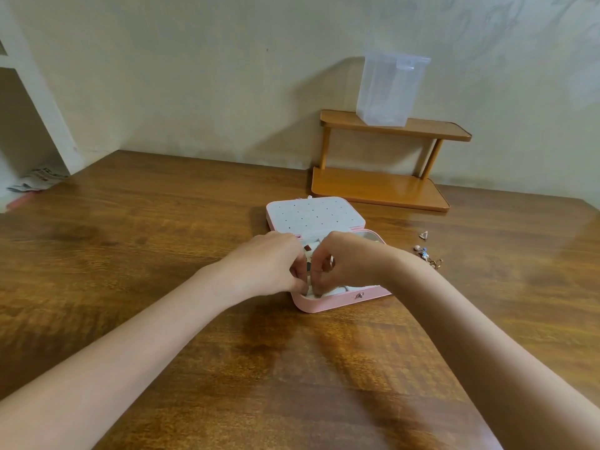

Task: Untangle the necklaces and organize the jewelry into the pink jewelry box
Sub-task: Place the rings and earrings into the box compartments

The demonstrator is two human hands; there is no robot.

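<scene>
The pink jewelry box (341, 300) lies open mid-table, lid at twelve o'clock. Left hand (269, 264) and right hand (344, 261) curl fingertips into its compartments, seemingly seating something small; what they pinch is hidden. Loose jewelry (428, 254) waits at three o'clock.

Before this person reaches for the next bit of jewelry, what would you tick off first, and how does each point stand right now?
1. Pink jewelry box open, lid laid back: ok.
2. Left hand free to reach: not ok, its fingers are curled down inside the box.
3. Right hand free: not ok, its fingers are curled in the same spot.
4. What the fingers pinch: cannot tell, it is hidden.
5. Pieces waiting outside the box: not ok, a small cluster of jewelry and a triangular piece lie on the table.
6. Necklaces untangled: cannot tell.
</scene>
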